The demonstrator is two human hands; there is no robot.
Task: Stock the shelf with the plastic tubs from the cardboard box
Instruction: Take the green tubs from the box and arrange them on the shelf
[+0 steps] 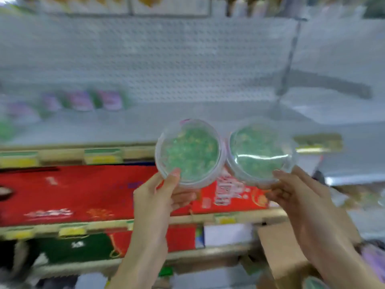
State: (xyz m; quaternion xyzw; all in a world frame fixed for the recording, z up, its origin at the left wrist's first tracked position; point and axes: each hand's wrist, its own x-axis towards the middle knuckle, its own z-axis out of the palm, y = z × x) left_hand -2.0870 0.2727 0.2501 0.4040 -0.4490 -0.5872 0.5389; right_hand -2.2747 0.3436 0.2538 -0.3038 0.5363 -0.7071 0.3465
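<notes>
The scene is being lit brightly and evenly. Everything is being smeared by motion blur. Glare is being reflected off the right tub (260, 153).

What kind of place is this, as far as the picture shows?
Most likely a shop aisle. The shelf has a white pegboard back and what look like yellow price labels along its front edge. Red boxed goods fill the level below, and a cardboard box stands at lower right.
</notes>
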